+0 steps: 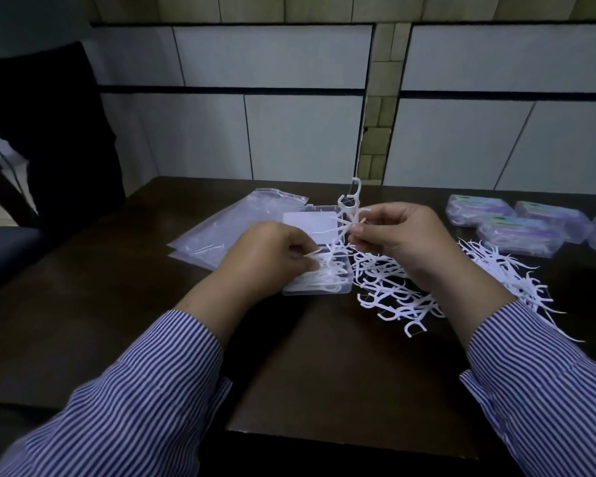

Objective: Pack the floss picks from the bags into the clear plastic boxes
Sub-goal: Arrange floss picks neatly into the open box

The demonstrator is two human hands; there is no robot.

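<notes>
A clear plastic box (315,289) lies open on the dark table, its lid (308,224) folded back, with white floss picks inside. My left hand (269,256) hovers over the box and pinches a floss pick by its thin end. My right hand (398,235) pinches a small bunch of floss picks (350,204) that stick upward. A loose heap of floss picks (393,294) spreads on the table under and to the right of my right hand.
Two clear zip bags (221,228) lie left of the box. Several closed, filled boxes (516,228) sit at the right rear of the table (117,304). A dark chair (49,132) stands at the left. A tiled wall runs behind.
</notes>
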